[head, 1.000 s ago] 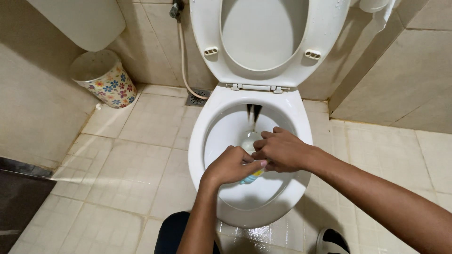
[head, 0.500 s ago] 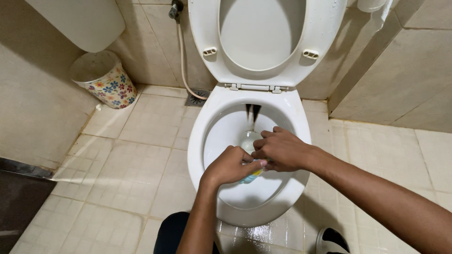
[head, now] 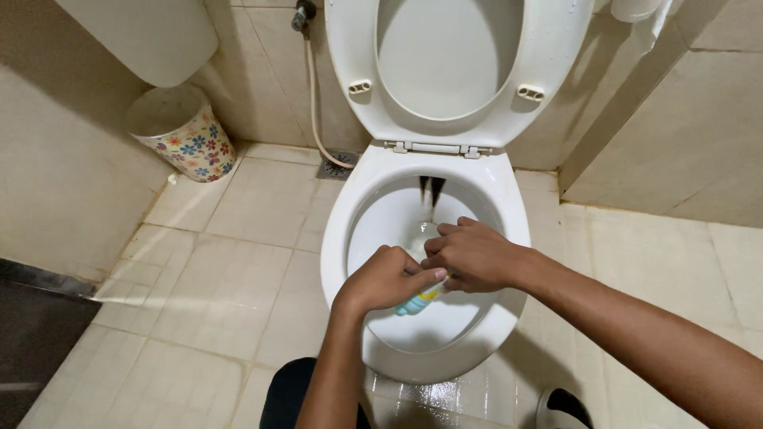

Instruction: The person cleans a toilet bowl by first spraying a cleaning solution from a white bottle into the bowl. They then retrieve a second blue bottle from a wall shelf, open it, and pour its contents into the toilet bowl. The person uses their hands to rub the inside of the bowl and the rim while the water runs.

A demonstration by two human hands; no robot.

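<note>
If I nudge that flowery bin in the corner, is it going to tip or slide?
The bin looks small and thin-walled, so probably light and easy to slide on the smooth tiles. It narrows toward its base, so a push near the rim might tip it. Its contents cannot be seen, so weight is a guess.

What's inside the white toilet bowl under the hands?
Inside the white toilet bowl: water and a dark streak on the back wall. The left hand and right hand cover most of a blue-and-yellow object.
</note>
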